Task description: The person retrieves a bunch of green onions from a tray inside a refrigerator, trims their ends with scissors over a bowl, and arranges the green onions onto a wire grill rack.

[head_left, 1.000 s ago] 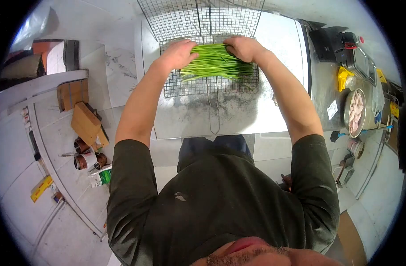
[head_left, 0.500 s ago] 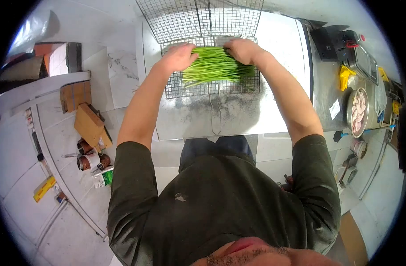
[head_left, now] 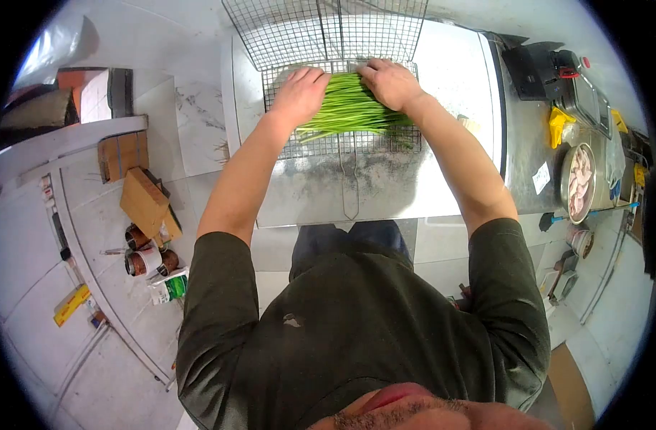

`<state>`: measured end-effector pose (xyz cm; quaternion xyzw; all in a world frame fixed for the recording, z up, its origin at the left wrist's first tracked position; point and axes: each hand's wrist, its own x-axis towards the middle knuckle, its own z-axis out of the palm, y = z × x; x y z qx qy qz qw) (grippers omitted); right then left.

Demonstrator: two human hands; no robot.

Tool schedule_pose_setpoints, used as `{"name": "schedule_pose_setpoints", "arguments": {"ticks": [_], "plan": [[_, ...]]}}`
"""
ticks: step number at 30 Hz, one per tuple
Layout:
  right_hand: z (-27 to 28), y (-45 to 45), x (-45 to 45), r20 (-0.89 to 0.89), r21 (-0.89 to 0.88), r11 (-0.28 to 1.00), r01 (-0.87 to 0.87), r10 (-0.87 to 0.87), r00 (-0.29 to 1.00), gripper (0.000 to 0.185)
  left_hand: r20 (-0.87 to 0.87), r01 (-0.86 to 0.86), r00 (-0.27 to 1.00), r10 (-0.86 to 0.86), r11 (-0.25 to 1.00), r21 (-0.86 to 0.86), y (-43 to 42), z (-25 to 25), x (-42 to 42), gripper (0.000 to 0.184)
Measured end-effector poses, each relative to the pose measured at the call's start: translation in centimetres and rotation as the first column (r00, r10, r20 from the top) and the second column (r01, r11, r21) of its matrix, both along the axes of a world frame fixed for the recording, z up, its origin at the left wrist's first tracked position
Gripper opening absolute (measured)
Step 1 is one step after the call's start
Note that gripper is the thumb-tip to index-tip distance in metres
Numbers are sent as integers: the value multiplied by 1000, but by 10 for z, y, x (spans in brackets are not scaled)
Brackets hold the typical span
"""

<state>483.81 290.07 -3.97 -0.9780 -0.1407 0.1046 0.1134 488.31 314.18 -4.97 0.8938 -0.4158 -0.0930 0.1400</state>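
A thick layer of long, thin green stalks [head_left: 353, 107], like garlic chives, lies crosswise on a wire grill basket [head_left: 288, 147]. The basket's mesh lid [head_left: 292, 32] stands raised behind it, and its long wire handle [head_left: 350, 197] points toward me. My left hand [head_left: 301, 94] lies over the left end of the stalks with its fingers stretched forward; the thumb is hidden. At the upper right of the layer, my right hand [head_left: 390, 84] curls its fingers over the stalks' far edge. Its fingertips are partly hidden.
The basket rests on a white table [head_left: 450, 193] with dark smudges. To the right, a steel counter [head_left: 525, 154] carries a round pan of pale raw meat [head_left: 579, 183], a yellow cloth [head_left: 559, 127] and a black device [head_left: 532, 72]. Cardboard boxes [head_left: 150, 201] and rusty cans [head_left: 143, 259] are at left.
My left hand has shifted right, onto the stalks' left end, with its fingers now laid forward. My right hand has moved slightly left and inward over the stalks. The basket stays in place.
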Motion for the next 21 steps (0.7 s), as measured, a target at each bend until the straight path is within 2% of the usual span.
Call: {"name": "schedule_pose_setpoints", "arguments": {"ticks": [1, 4, 7, 8, 11, 12, 16, 19, 21], "plan": [[1, 0, -2, -13, 7, 1000, 8, -8, 1000, 38, -3, 8, 1000, -8, 999, 43, 0, 2, -2, 49], [1, -3, -12, 42, 2, 1000, -19, 19, 999, 52, 146, 54, 987, -69, 993, 100, 0, 9, -20, 83], [9, -12, -27, 189, -101, 979, -179, 195, 962, 83, 117, 113, 984, -137, 975, 191, 6, 13, -25, 111], [12, -14, -31, 61, -155, 965, -209, 221, 973, 110, 118, 124, 981, -152, 969, 215, 7, 13, -25, 112], [27, -15, -37, -34, -358, 883, -305, 314, 949, 114, 91, 172, 975, -202, 949, 263, 7, 16, -21, 115], [27, -16, -38, -44, -373, 873, -314, 321, 946, 114, 61, 197, 973, -221, 944, 264, 8, 19, -18, 115], [22, -17, -39, -71, -290, 905, -311, 304, 950, 114, 82, 227, 963, -258, 934, 275, 11, 10, -11, 114], [12, -26, -39, -32, -238, 928, -288, 288, 957, 112, 190, 161, 962, -198, 967, 197, 15, 9, -20, 110], [7, -27, -42, 25, -221, 940, -260, 272, 962, 110, 155, 126, 974, -168, 961, 246, 12, 11, -24, 110]]}}
